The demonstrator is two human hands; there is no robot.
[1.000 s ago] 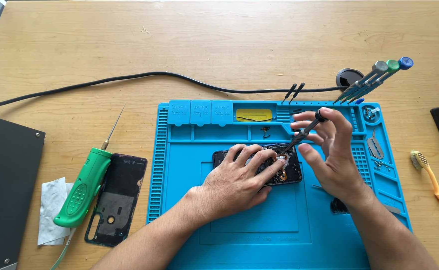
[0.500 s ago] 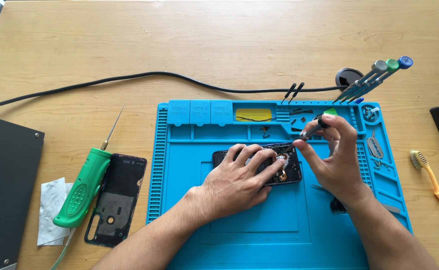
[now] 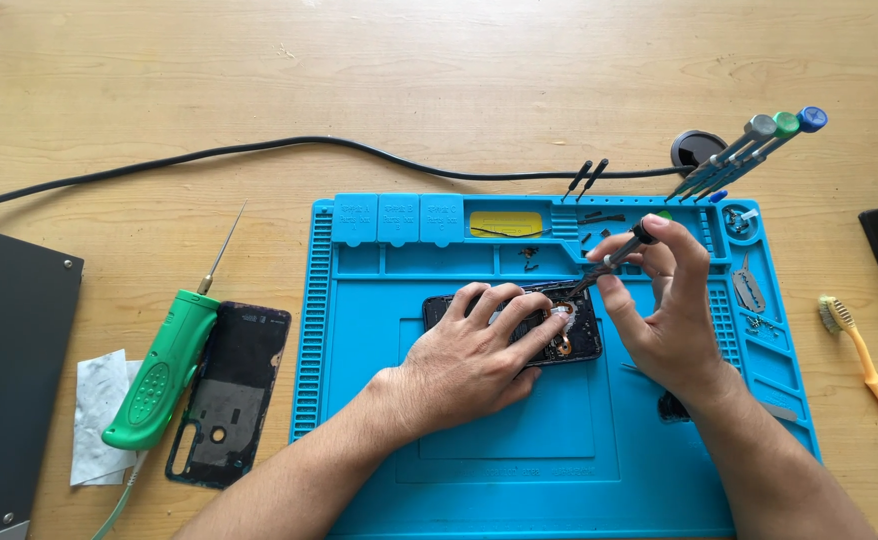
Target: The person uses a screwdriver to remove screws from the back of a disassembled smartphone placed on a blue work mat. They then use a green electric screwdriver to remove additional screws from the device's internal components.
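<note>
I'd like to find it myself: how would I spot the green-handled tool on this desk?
Start at the big blue work mat and look left, onto the bare wooden desk. Beside the removed dark phone back cover lies the green-handled tool. It alone has a chunky green body with a long thin metal needle tip.
</note>
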